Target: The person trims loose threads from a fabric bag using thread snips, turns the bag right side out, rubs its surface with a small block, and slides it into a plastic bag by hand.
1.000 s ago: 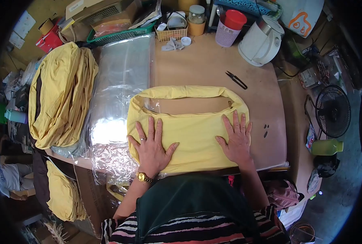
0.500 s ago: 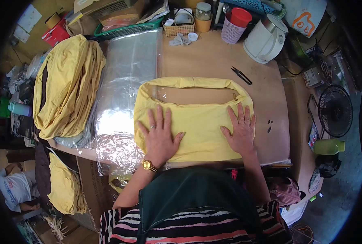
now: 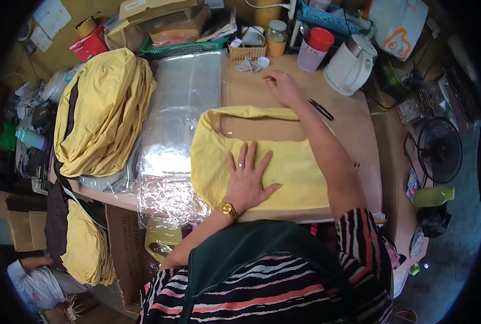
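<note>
A yellow fabric bag [image 3: 294,170] lies flat on the brown table [image 3: 359,200], its strap looped toward the far side. My left hand [image 3: 248,175] rests spread on the bag's left half, with a ring and a gold watch. My right hand [image 3: 281,86] is raised beyond the strap, fingers bent loosely, with nothing visible between them; its forearm crosses the bag's right side. Black thread snips [image 3: 321,109] lie just right of that forearm. Clear plastic sleeves [image 3: 184,108] lie left of the bag.
A pile of yellow bags [image 3: 102,119] sits at the left. Along the back are a green basket [image 3: 189,49], a small wicker basket [image 3: 247,52], a jar [image 3: 276,38], a red cup [image 3: 320,39] and a white kettle [image 3: 350,65]. A person [image 3: 43,286] is at the lower left.
My right hand has left the bag and reached forward past the strap. My left hand has shifted toward the bag's middle and stays flat. The camera view has moved somewhat.
</note>
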A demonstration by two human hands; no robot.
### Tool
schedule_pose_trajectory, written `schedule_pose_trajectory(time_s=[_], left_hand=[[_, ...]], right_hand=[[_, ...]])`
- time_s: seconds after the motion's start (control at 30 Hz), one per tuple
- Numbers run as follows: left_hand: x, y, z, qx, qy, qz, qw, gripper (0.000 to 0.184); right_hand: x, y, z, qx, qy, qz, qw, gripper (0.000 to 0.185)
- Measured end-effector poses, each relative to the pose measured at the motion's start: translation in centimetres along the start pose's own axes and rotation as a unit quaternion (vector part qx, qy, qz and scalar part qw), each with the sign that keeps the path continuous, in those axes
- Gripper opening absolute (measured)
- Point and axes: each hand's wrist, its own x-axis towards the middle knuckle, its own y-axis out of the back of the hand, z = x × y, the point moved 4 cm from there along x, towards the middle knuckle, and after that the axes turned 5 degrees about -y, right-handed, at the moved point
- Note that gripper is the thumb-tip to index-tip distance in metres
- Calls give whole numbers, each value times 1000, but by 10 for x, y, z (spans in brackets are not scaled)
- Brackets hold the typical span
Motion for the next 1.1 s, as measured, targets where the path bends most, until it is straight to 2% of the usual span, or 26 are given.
schedule_pose_trajectory(time_s=[0.07, 0.1, 0.17, 0.2, 0.23, 0.3, 0.33, 0.37, 0.43, 0.5, 0.57, 0.63, 0.67, 0.73, 0.77, 0.9, 1.0, 1.1], left_hand=[[0, 1, -1, 18, -3, 13, 1000, 81], [0, 0, -3, 13, 3, 13, 1000, 81], [4, 3, -6, 12, 8, 19, 1000, 81], [6, 5, -7, 13, 9, 17, 1000, 81], [7, 4, -8, 11, 13, 6, 1000, 81], [6, 1, -7, -2, 19, -13, 1000, 81], [6, 1, -7, 9, 9, -11, 1000, 81], [8, 1, -7, 23, -2, -5, 1000, 81], [4, 1, -9, 11, -13, -31, 999, 81], [2, 3, -12, 3, -27, -54, 998, 81], [-5, 3, -7, -7, -48, -65, 997, 80], [-5, 1, -5, -1, -48, -78, 996, 80], [-4, 1, -6, 9, -45, -84, 995, 79], [-4, 0, -6, 16, -51, -90, 995, 79], [-3, -1, -5, 19, -47, -86, 995, 79], [-2, 0, -4, 17, -56, -81, 995, 79], [-1, -1, -1, 27, -62, -85, 994, 81], [-1, -2, -3, 35, -44, -79, 995, 82]], right_hand=[[37, -27, 12, 33, -91, 29, 995, 22], [49, -40, 15, 37, -81, 32, 996, 22], [65, -61, 24, -151, -93, 50, 983, 18], [70, -65, 24, -149, -94, 50, 983, 18], [74, -62, 18, -157, -2, 144, 977, 15], [64, -57, 17, -168, 83, 225, 956, 13], [62, -40, 9, -51, 5, 135, 990, 12], [59, -23, -2, 67, -74, 45, 994, 13], [12, 17, -28, 86, -25, -53, 995, 10], [-51, 49, -53, 87, -70, -208, 972, 13], [-107, 59, -66, 73, -48, -243, 966, 10], [-151, 46, -68, 49, -25, -150, 987, 10], [-162, 40, -63, 52, -32, -141, 988, 10], [-182, 26, -64, 1, 85, -136, 987, 16], [-188, 19, -64, -33, 111, -135, 984, 22], [-189, 17, -57, -48, 120, -118, 985, 19], [-169, 3, -64, -84, 161, -116, 977, 15], [-162, -4, -70, -87, 213, -64, 971, 18]])
